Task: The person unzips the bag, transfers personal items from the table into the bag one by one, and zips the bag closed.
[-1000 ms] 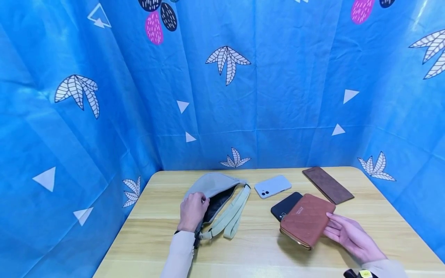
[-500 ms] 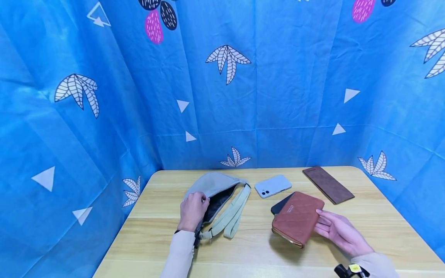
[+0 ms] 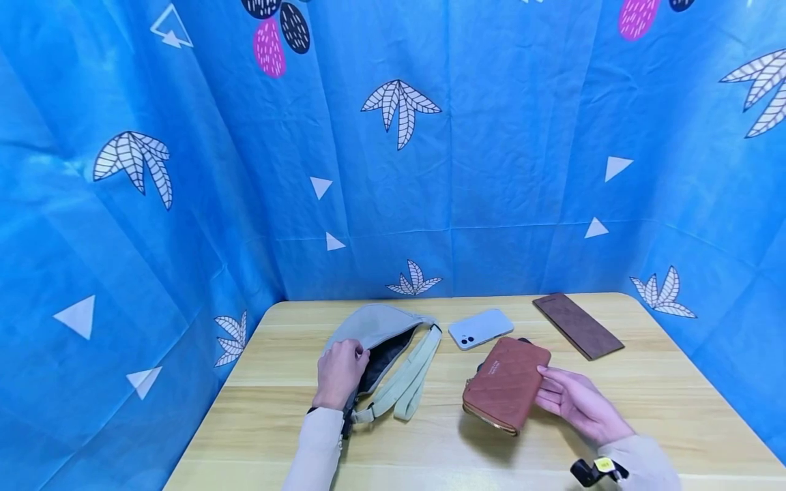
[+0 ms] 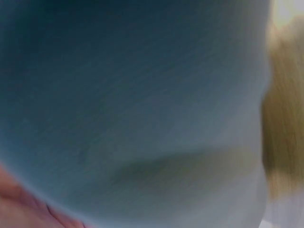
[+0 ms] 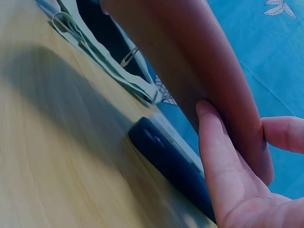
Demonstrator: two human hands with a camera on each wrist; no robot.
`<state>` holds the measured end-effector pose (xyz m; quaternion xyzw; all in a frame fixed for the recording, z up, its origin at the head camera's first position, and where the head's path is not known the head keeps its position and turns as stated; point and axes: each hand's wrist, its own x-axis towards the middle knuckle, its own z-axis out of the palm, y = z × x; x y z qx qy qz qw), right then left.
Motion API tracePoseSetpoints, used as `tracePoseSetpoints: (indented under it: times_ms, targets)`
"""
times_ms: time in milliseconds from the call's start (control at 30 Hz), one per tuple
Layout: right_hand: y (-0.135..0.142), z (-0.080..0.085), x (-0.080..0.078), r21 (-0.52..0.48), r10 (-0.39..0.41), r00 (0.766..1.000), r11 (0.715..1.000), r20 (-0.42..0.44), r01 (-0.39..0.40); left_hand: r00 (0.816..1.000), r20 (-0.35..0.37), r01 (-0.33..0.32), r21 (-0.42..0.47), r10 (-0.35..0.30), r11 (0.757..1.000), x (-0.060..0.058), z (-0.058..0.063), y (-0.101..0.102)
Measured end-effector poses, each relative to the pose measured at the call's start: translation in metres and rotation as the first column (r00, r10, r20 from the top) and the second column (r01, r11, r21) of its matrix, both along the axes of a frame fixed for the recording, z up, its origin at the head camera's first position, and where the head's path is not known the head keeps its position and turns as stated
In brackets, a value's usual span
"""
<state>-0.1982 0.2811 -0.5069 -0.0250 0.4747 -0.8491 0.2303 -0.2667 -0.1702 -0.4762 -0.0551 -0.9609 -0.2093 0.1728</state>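
My left hand (image 3: 339, 374) pinches the upper edge of a grey-green waist bag (image 3: 373, 325), whose dark mouth gapes toward the right. In the left wrist view the bag's cloth (image 4: 142, 104) fills most of the picture. Between thumb and fingers, my right hand (image 3: 577, 402) holds a reddish-brown zip wallet (image 3: 508, 382) by its right end. The wallet is tilted and casts a shadow on the table below it. A dark phone (image 5: 166, 164) lies under the wallet, mostly hidden from the head view.
A pale lilac phone (image 3: 482, 329) lies on the wooden table (image 3: 258, 436) behind the wallet. Toward the back right rests a long dark brown wallet (image 3: 578, 325). The bag's light green strap (image 3: 413, 385) trails on the table. Blue patterned cloth (image 3: 522, 170) encloses the back and sides.
My right hand has carried the reddish-brown wallet leftward, covering more of the dark phone in the head view. The left hand stays at the waist bag's edge.
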Motion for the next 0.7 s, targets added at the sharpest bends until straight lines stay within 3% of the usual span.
tracePoseSetpoints:
  times_ms: [700]
  targets:
    - [-0.037, -0.003, -0.016, 0.058, 0.031, 1.000, 0.998, 0.000, -0.031, 1.000, 0.000, 0.010, -0.007, -0.010, 1.000, -0.001, -0.003, -0.001]
